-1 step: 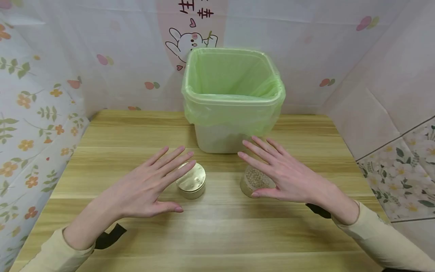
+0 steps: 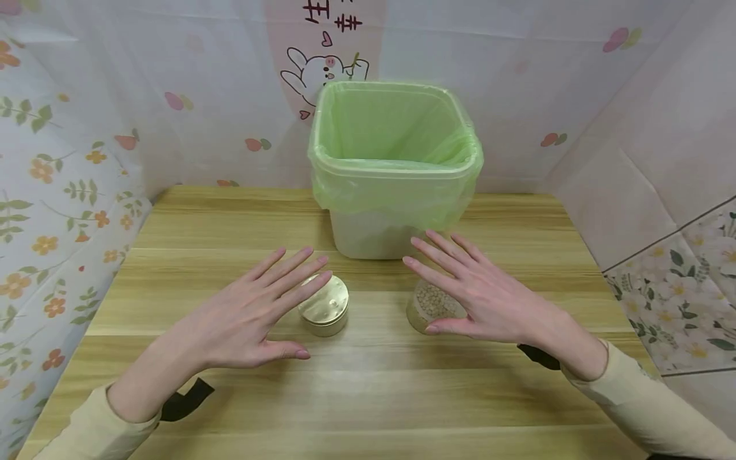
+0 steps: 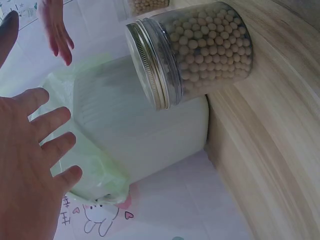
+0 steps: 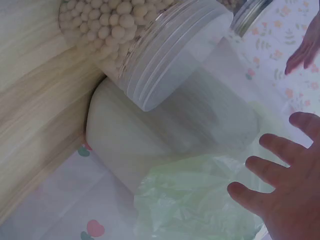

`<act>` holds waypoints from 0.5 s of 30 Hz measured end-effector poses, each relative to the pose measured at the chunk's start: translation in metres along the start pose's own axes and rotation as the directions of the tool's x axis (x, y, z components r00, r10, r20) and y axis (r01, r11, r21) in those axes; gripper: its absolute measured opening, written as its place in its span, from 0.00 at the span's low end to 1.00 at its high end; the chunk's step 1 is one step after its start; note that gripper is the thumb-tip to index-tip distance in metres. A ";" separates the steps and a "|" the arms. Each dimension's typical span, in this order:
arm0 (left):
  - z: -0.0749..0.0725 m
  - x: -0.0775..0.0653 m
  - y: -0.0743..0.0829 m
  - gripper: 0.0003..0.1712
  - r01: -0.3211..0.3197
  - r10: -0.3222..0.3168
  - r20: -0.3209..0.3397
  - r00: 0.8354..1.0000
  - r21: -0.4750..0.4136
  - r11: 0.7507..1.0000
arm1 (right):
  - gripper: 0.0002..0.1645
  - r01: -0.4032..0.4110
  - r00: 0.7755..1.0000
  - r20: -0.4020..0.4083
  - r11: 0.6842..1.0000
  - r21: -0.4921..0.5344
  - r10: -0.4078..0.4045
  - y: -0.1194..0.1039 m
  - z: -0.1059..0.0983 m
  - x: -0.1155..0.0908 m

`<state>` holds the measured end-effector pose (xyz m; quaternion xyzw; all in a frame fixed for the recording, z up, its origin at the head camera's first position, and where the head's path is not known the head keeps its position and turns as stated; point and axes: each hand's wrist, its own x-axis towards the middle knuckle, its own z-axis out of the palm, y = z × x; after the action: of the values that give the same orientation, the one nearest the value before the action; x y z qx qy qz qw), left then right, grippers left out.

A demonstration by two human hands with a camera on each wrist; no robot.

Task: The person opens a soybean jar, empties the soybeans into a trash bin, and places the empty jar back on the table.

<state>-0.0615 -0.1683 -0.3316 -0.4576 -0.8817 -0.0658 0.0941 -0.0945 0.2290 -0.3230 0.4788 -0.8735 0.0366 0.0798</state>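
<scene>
My left hand [image 2: 253, 319] hovers with fingers spread, partly over a clear jar whose gold lid [image 2: 326, 306] is on. In the left wrist view, this jar [image 3: 212, 55] stands upright, filled with round beige bean-like balls. My right hand [image 2: 485, 297], fingers also spread, covers part of a second jar [image 2: 420, 314]. That one has no lid; the right wrist view shows its bare threaded rim [image 4: 165, 65] above similar balls [image 4: 112, 25]. Neither hand holds anything.
A white bin [image 2: 368, 233] with a light green liner bag [image 2: 397, 185] over its rim stands at the back of the wooden table [image 2: 368, 396]. Printed cloth hangs [image 2: 218, 76] behind the table and on both sides.
</scene>
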 end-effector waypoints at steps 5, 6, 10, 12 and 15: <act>-0.001 -0.001 0.001 0.58 0.003 -0.003 -0.004 1.000 0.003 1.000 | 0.59 -0.009 1.000 -0.002 1.000 0.007 0.009 -0.001 -0.001 -0.001; -0.001 -0.001 0.001 0.58 0.003 -0.003 -0.003 1.000 0.005 1.000 | 0.58 -0.012 1.000 -0.002 1.000 0.009 0.012 -0.001 -0.001 -0.002; 0.000 -0.002 0.001 0.59 0.002 -0.002 -0.006 1.000 0.007 1.000 | 0.58 -0.014 1.000 -0.005 1.000 0.009 0.014 -0.003 -0.001 -0.002; 0.001 -0.003 0.002 0.60 0.002 -0.002 -0.011 1.000 0.006 1.000 | 0.59 -0.013 1.000 -0.009 1.000 0.018 0.013 -0.003 0.000 -0.002; 0.002 -0.004 0.003 0.61 0.005 -0.005 -0.021 1.000 0.000 1.000 | 0.60 -0.021 1.000 -0.012 0.999 0.042 0.021 -0.005 0.002 -0.003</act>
<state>-0.0570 -0.1697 -0.3343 -0.4545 -0.8819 -0.0706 0.1032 -0.0895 0.2283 -0.3258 0.4708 -0.8771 0.0585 0.0747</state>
